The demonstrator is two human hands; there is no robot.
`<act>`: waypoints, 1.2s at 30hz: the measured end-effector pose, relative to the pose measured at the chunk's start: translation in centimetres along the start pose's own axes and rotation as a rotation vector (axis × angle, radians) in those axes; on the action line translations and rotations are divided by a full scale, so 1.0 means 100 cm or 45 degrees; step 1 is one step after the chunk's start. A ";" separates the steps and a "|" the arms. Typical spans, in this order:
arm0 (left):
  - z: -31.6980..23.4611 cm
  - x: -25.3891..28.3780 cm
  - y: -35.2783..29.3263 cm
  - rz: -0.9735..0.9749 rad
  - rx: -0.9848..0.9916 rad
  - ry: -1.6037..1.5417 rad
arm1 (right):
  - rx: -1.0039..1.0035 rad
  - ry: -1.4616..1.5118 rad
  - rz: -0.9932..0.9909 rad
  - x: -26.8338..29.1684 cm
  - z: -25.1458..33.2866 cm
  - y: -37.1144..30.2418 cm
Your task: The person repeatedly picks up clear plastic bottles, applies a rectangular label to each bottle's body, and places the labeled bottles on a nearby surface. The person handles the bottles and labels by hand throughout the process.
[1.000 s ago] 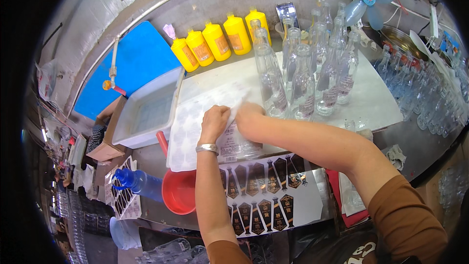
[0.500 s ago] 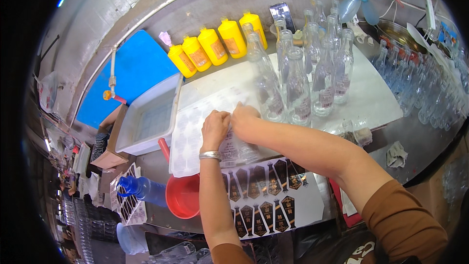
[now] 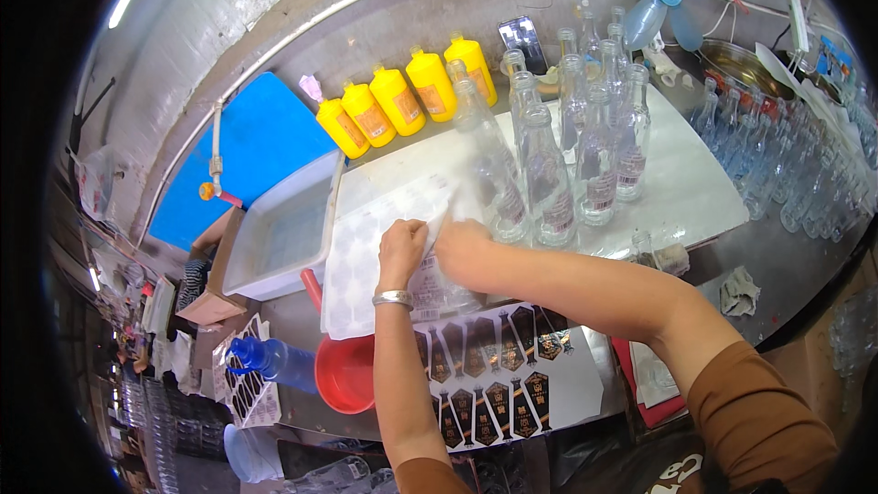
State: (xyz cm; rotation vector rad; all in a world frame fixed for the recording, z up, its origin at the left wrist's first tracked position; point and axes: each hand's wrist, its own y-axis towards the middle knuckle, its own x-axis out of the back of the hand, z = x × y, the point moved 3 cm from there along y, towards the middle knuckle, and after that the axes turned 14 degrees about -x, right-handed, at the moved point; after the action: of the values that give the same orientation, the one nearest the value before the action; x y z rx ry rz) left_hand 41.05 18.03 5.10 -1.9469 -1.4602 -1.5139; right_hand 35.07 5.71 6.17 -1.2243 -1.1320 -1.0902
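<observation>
My left hand (image 3: 401, 253), with a silver bangle at the wrist, has its fingers closed on a white sheet of labels (image 3: 366, 256) lying on the table. Close beside it, my right hand (image 3: 464, 245) is closed too, at the raised edge of the same sheet. A pale flap of the sheet stands up between the two hands. Something clear and shiny, with printing near it, lies below my right hand; I cannot tell what it is. Just beyond my right forearm stand several clear glass bottles (image 3: 551, 187) with small printed labels.
Left of the sheet sits a white tub (image 3: 274, 274) of water. A red dipper (image 3: 346, 375) and a blue bottle (image 3: 274, 359) stand nearer. Black-and-gold labels (image 3: 494, 361) lie along the front edge. Yellow bottles (image 3: 398, 101) line the wall. More glass bottles (image 3: 786, 165) crowd the right.
Both hands have come slightly nearer to me. The sheet's edge now rises higher between them. The whole view has shifted a little.
</observation>
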 end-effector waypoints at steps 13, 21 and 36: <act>-0.016 0.000 -0.005 0.053 -0.012 0.204 | -0.044 -0.034 0.169 -0.002 0.002 0.026; 0.012 0.009 -0.002 -0.086 0.104 -0.136 | 0.032 -0.091 0.137 -0.001 0.003 0.018; 0.032 0.035 -0.007 -0.416 0.226 -0.418 | -0.111 0.043 0.175 0.008 0.002 0.032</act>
State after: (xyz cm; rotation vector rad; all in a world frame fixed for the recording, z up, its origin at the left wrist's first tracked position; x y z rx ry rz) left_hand 42.12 22.51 6.47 -1.9896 -2.0598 -1.1615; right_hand 38.28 6.06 6.59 -1.3273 -0.9684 -1.0609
